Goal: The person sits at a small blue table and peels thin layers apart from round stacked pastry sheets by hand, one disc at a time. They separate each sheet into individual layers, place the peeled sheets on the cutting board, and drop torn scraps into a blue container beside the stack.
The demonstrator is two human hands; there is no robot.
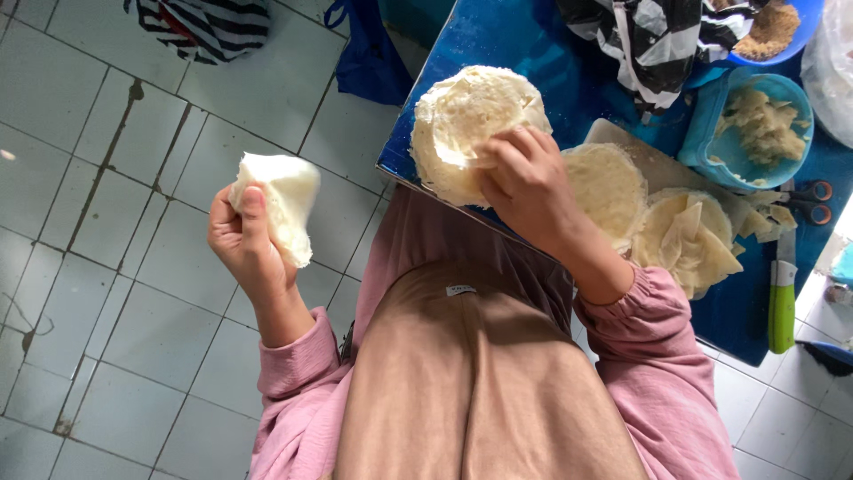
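Note:
My left hand point(244, 238) is raised over the tiled floor and grips a folded white sheet of thin wrapper point(277, 203). My right hand point(529, 182) holds a thick round stack of pale wrappers point(462, 124) up at the edge of the blue table point(498, 44), fingers curled over its lower right rim. Two more round stacks of wrappers point(613, 187) point(684, 240) rest on a cutting board point(657, 164) just right of my right wrist. Both arms wear pink sleeves.
A blue tub point(711, 133) with pale torn pieces stands at the back right. A green-handled knife point(782, 293) and scissors point(813, 191) lie along the table's right side. A black-and-white plastic bag point(649, 40) sits at the back, a striped bag point(209, 27) on the floor.

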